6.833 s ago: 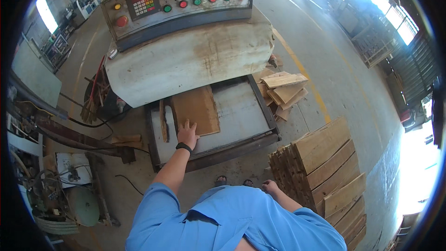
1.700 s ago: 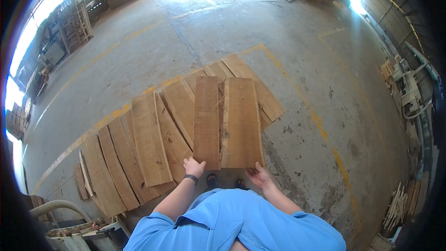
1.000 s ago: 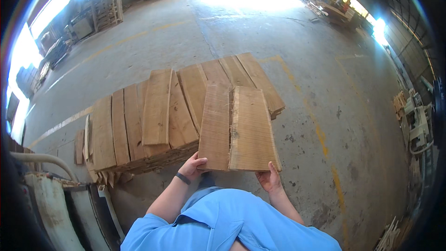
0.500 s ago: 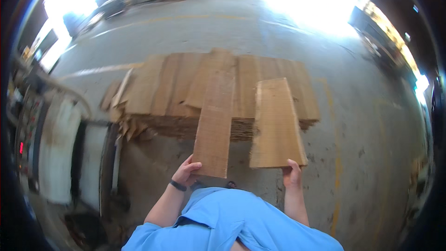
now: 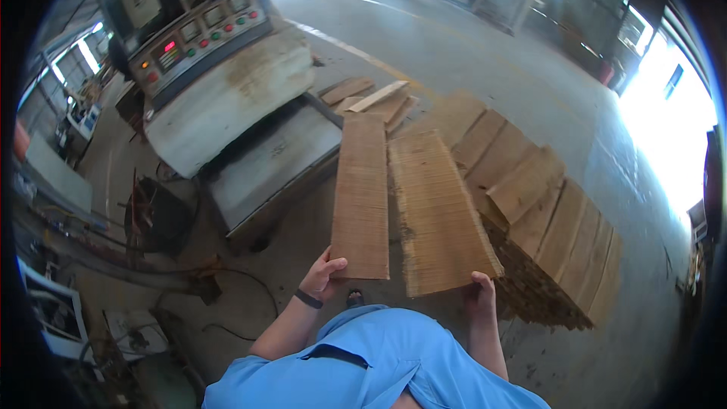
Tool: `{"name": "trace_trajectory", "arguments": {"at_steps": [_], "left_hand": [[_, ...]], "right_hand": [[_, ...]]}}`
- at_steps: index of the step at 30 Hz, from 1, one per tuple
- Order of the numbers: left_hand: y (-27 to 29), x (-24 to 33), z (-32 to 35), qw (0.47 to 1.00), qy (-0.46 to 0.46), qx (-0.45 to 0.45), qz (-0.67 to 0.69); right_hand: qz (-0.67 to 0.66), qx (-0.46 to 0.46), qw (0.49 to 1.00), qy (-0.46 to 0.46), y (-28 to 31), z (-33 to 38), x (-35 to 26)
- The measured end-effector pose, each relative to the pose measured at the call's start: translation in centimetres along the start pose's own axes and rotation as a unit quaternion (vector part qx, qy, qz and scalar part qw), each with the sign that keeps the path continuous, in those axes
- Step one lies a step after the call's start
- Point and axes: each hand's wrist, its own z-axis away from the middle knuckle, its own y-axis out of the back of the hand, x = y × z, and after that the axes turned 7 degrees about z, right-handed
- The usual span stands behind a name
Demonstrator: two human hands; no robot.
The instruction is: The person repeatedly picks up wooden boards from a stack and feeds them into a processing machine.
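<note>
My left hand (image 5: 322, 276) grips the near end of a reddish-brown wooden board (image 5: 361, 197), thumb on top and the other fingers mostly hidden beneath. A paler, wider wooden board (image 5: 439, 212) with rough edges is in my right hand (image 5: 479, 291), held at its near right corner with the thumb over the top face. Both boards point away from me, side by side, with a narrow gap between them. Beyond the paler board, to the right, lies a broad stack of wooden boards (image 5: 560, 216).
At left stands a machine with a control panel (image 5: 201, 36) of coloured buttons and a lit red display. Its metal bed (image 5: 276, 163) reaches close to the left board. Loose wood pieces (image 5: 379, 98) lie past it. A dark bin (image 5: 157, 212) and cables (image 5: 250, 280) are on the floor.
My view has swung left, bringing the machine closer to the middle and the stack to the right. Both boards have turned with me, still in my hands, their far ends now nearer together.
</note>
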Motion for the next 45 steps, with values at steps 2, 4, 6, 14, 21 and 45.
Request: {"name": "trace_trajectory", "arguments": {"at_steps": [2,4,6,14,21,45], "left_hand": [[3.5,3.4,1.5,0.998,-0.031,0.052,0.015],[7.4,5.1,2.4,0.994,-0.059,0.084,0.025],[11.3,6.6,2.9,0.987,-0.100,0.112,0.049],[19.2,9.1,4.9,0.958,-0.167,0.178,0.147],[25.3,7.5,1.3,0.932,-0.195,0.301,0.058],[18.4,9.3,-10.2,0.501,0.021,0.417,-0.758]], "right_hand": [[0.027,-0.023,0.999,-0.019,-5.0,-2.6,2.9],[0.027,-0.082,0.992,-0.097,-8.0,-5.2,5.4],[0.047,-0.080,0.988,-0.123,-10.4,-8.4,8.5],[0.074,-0.123,0.958,-0.249,-19.5,-15.7,15.6],[0.030,-0.114,0.939,-0.324,-21.1,-23.7,21.1],[0.727,-0.433,0.386,0.368,-32.1,-36.0,21.6]]}}
